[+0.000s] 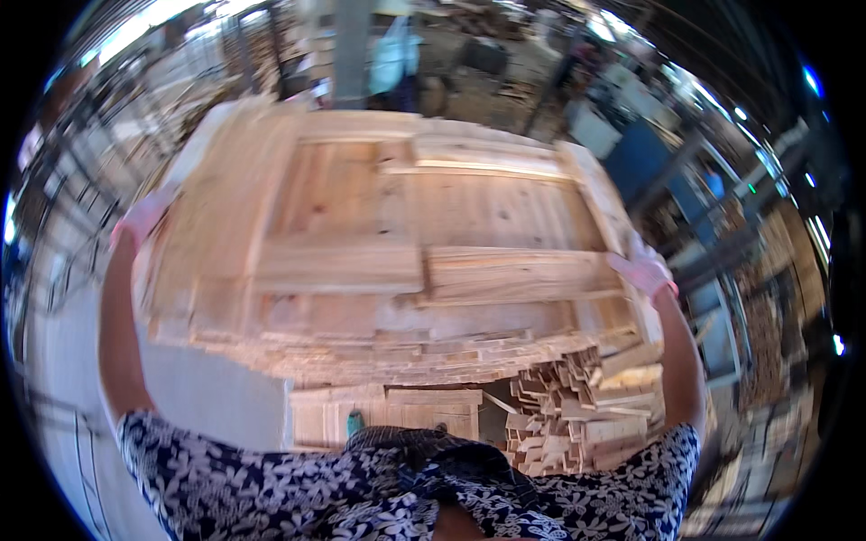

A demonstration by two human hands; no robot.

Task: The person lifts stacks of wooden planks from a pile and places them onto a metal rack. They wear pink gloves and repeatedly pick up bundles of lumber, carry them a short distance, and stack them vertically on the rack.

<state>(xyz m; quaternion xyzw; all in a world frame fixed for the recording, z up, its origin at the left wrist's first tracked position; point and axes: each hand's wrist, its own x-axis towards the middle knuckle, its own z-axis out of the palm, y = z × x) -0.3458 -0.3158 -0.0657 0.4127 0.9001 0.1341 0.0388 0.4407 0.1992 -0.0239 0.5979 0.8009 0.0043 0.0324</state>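
Observation:
A broad pale wooden panel (345,266), framed with rails and recessed boards, stretches in front of me on top of a stack of similar wooden pieces (388,361). At its left edge is my gloved left hand (147,215), closed over the side, smeared by motion, with the fingertips partly hidden. My gloved right hand (645,269) grips the right edge, its thumb on the upper face and the other fingers on the outer side. Both arms are spread wide. Knots show in the recessed boards.
Short wood offcuts (564,410) are heaped below the stack at the right. Near my feet lies another wooden panel (433,410). A grey post (351,54) rises beyond the stack, with a blue board (654,167) at the far right. Grey floor (216,388) shows at the left.

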